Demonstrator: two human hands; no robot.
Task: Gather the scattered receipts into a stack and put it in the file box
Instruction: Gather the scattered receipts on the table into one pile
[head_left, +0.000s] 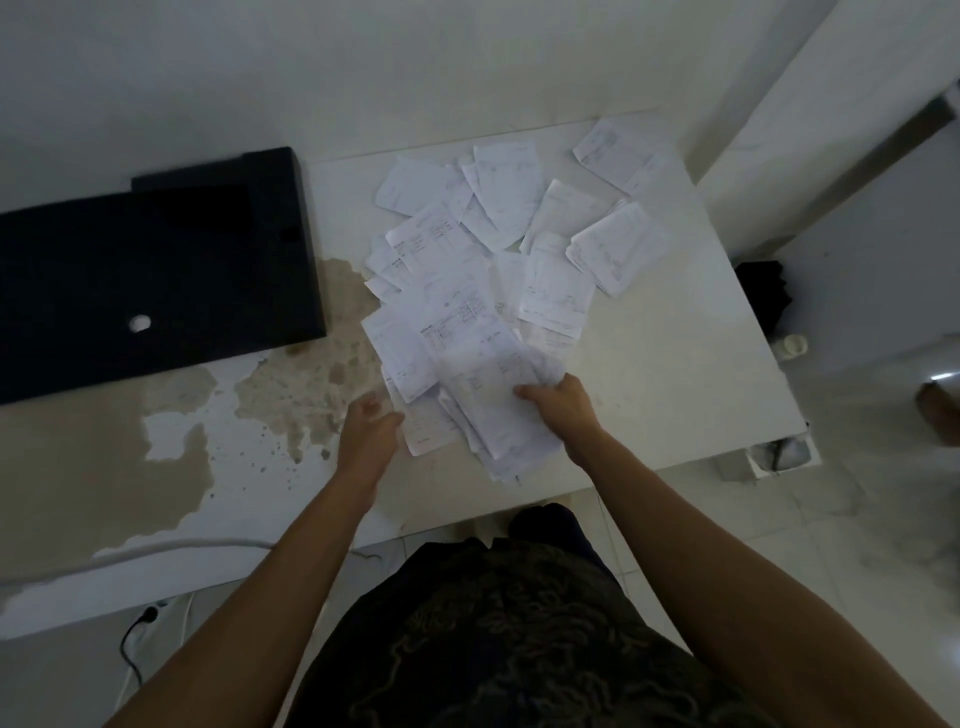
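Several white receipts lie scattered and overlapping across the right half of the white table. Close to the table's front edge my right hand grips a loose bundle of receipts. My left hand hovers at the left edge of that bundle with its fingers apart, holding nothing. The black file box stands at the table's left, a small white round spot on its near side; whether it stands open I cannot tell.
The tabletop's left part has a peeled, brown-stained surface. A white cable runs along the front edge. A wall stands behind the table. A dark bag and a small jar sit on the floor to the right.
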